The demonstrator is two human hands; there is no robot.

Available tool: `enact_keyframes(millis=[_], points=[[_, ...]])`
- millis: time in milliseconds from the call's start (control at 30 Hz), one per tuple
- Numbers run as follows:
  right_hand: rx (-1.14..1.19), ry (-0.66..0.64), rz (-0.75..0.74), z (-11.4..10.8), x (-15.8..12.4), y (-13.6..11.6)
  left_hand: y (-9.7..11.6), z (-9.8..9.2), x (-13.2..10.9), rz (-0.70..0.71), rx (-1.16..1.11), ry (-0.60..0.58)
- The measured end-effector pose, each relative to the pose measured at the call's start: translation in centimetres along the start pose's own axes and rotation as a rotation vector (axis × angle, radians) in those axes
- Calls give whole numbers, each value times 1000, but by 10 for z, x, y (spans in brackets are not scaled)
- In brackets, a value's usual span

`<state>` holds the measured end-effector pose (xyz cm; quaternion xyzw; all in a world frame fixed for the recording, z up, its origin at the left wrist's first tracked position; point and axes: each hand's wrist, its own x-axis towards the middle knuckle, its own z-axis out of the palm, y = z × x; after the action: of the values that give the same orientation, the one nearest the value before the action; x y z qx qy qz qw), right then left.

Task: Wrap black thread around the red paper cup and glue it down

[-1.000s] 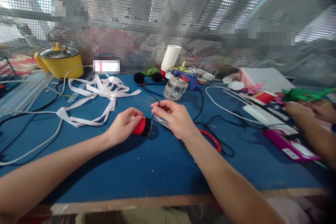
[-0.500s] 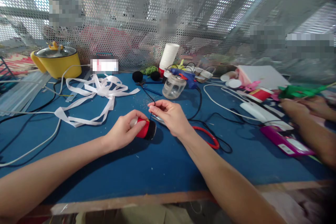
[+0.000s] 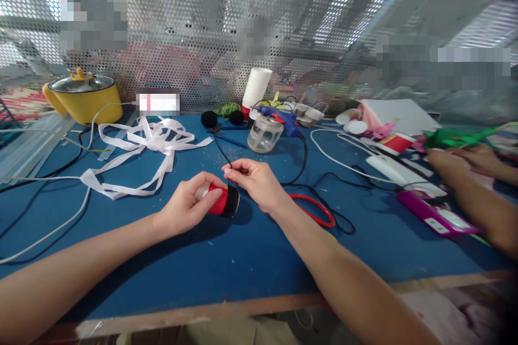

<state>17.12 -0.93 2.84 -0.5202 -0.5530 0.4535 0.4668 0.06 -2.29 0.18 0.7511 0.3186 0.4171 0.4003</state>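
My left hand (image 3: 184, 206) is wrapped around a small red cup with a black band (image 3: 224, 200), held on its side just above the blue table (image 3: 226, 264). My right hand (image 3: 256, 182) pinches a thin black strand (image 3: 222, 151) right beside the cup's black end. The strand runs back from my fingers toward two black pom-poms (image 3: 209, 118) further up the table.
White ribbon (image 3: 141, 145) lies tangled at left beside a yellow pot (image 3: 83, 98). A clear jar (image 3: 264, 133), blue glue gun (image 3: 283, 117) and white cup stack (image 3: 256, 88) stand behind. A red ring (image 3: 315, 209) and cables lie right. Another person's hands (image 3: 457, 164) work at far right.
Both hands drew slightly closer together; my right hand's pinch on the black strand moved down to the cup's black end. The cup turned a little.
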Motion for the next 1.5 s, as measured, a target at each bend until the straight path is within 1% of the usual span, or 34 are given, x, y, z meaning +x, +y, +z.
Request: enact_keyframes(millis=[400, 600, 767, 833, 933, 1067, 1133, 1200, 1267, 1367, 1500], points=[[-7, -28, 25, 1, 0, 3, -3, -1, -2, 64, -14, 24], [-25, -36, 14, 2, 0, 4, -2, 0, -2, 51, -54, 37], [-58, -37, -1, 2, 0, 5, 2, 1, 0, -45, -172, 66], [-80, -33, -9, 2, 0, 8, 5, 2, 1, -105, -256, 94], [-126, -4, -28, 0, 3, 11, 10, 3, 6, -243, -429, 139], [-203, 108, -102, -7, 4, 6, 11, 2, 15, -477, -630, 296], [-288, 101, -152, -7, -1, 0, 9, 1, 19, -562, -665, 372], [-404, 7, -177, -4, -7, -5, 8, 1, 22, -597, -685, 418], [-512, -82, -171, 1, -12, -6, 9, 0, 23, -606, -698, 436], [-580, -93, -158, 8, -15, -2, 10, 0, 22, -614, -700, 435], [-535, -124, -125, 6, -12, 1, 9, 0, 22, -588, -695, 414]])
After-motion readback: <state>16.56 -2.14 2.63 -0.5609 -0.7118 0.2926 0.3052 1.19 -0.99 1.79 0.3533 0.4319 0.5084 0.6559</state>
